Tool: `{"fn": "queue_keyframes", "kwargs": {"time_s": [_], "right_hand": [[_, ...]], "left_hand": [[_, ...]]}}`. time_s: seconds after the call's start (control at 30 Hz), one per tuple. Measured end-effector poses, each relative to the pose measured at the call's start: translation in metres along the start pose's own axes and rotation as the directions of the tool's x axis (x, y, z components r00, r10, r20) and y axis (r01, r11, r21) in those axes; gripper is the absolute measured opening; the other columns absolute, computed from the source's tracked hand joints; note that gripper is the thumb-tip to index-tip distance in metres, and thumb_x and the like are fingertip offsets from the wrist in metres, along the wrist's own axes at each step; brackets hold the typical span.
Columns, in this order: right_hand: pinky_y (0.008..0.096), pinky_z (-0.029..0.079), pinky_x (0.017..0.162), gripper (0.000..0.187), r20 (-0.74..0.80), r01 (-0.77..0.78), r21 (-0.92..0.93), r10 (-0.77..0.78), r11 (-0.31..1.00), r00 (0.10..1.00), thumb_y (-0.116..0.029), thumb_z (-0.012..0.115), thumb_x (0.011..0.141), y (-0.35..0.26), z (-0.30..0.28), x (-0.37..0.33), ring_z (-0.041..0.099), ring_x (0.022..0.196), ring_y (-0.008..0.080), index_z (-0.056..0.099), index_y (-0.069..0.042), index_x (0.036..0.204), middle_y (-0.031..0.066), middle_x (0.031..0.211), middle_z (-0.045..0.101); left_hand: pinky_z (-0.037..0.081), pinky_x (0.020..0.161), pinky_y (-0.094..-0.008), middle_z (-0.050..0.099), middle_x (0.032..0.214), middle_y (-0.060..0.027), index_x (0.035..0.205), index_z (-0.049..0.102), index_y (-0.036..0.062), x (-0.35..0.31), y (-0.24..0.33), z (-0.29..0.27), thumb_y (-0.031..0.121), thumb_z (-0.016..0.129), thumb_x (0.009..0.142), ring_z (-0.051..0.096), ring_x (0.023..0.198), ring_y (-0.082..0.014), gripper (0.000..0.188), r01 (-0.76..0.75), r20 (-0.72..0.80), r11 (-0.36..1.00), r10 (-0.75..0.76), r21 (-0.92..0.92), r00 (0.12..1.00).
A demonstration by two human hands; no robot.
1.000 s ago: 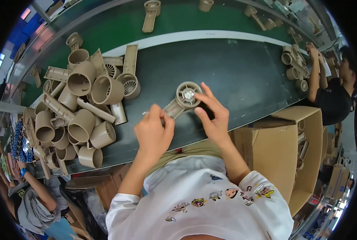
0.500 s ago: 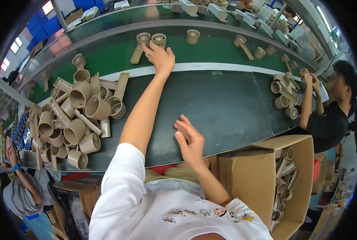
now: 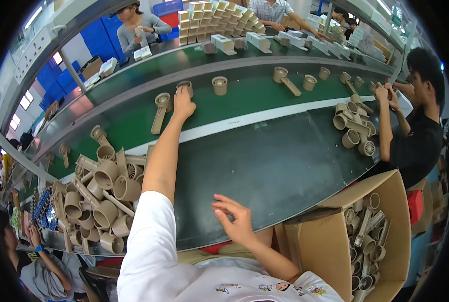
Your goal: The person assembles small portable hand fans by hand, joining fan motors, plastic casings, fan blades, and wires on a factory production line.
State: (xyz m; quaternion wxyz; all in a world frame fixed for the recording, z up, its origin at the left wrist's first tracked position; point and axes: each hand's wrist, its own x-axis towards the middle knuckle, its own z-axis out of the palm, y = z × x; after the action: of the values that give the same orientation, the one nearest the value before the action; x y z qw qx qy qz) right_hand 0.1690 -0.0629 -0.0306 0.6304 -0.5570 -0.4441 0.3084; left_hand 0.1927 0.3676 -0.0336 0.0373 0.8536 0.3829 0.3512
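Touching a tan cup-shaped housing [image 3: 190, 90] on the green belt [image 3: 244, 108], left hand [image 3: 184, 105] has fingers at its rim — can't tell if they're closed on it; right hand [image 3: 237, 221] hangs open, holding nothing, over the dark tabletop [image 3: 265, 171]. Housing looks like light, stiff, slightly slick plastic — rim wall's the likely hold. Heap of similar parts [image 3: 97, 189] lies left, part-filled carton [image 3: 325, 246] right.

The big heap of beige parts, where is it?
In the head view, the heap lies at left on the dark worktop, beside the person's left arm.
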Motion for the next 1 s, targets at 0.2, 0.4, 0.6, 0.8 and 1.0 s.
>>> {"fn": "queue_keyframes", "kwargs": {"time_s": [0.2,0.4,0.6,0.8,1.0], "right_hand": [[0.029,0.055,0.077,0.018,-0.035,0.041,0.023,-0.04,0.999,0.999,-0.005,0.065,0.086,0.0,0.003,0.0,0.07,0.087,0.0204,0.069,0.003,0.102,0.019,0.119,0.065],[0.029,0.056,0.076,0.018,-0.029,0.015,0.025,-0.014,1.0,0.999,-0.005,0.065,0.087,-0.002,-0.001,0.001,0.07,0.087,0.0198,0.068,0.003,0.103,0.0184,0.119,0.064],[0.0292,0.056,0.076,0.018,-0.015,0.04,0.011,-0.04,0.999,0.999,-0.005,0.065,0.088,-0.003,-0.001,0.001,0.069,0.087,0.0191,0.068,0.003,0.104,0.0175,0.119,0.065],[0.0265,0.054,0.075,0.017,-0.107,0.038,0.068,-0.03,0.997,0.994,-0.005,0.063,0.089,0.007,0.0,0.003,0.068,0.086,0.0164,0.067,0.004,0.104,0.0142,0.111,0.067],[0.0334,0.042,0.098,0.062,-0.385,0.116,0.083,-0.076,0.99,0.92,0.006,0.067,0.08,0.013,0.003,0.005,0.052,0.111,0.02,0.04,0.0,0.136,0.0112,0.124,0.048]], "left_hand": [[0.04,0.102,-0.047,0.048,0.13,-0.0302,0.124,0.051,-0.0067,0.019,-0.012,0.008,-0.004,0.055,0.069,0.048,0.119,-0.046,0.055,0.009,-0.031,0.996,-0.012,-0.089,0.999],[0.039,0.101,-0.0522,0.044,0.133,-0.0303,0.122,0.052,-0.0013,0.029,0.039,0.002,0.007,0.066,0.07,0.046,0.119,-0.0458,0.054,0.169,-0.086,0.965,-0.155,0.201,0.984],[0.037,0.105,-0.0514,0.039,0.142,-0.027,0.139,0.046,0.0243,0.052,0.06,0.024,0.021,0.075,0.066,0.042,0.125,-0.0464,0.079,-0.077,0.315,0.997,0.068,0.017,0.947],[0.052,0.084,-0.0464,0.05,0.126,-0.0283,0.116,0.059,0.0131,0.049,0.092,0.01,0.02,0.066,0.074,0.062,0.1,-0.0407,0.043,0.152,0.337,0.984,-0.177,0.098,0.925],[0.055,0.078,-0.0461,0.07,0.092,-0.0233,0.089,0.07,-0.001,-0.037,0.177,-0.059,0.03,0.068,0.068,0.068,0.089,-0.0386,0.038,0.155,0.294,0.985,-0.169,0.071,0.941]]}}
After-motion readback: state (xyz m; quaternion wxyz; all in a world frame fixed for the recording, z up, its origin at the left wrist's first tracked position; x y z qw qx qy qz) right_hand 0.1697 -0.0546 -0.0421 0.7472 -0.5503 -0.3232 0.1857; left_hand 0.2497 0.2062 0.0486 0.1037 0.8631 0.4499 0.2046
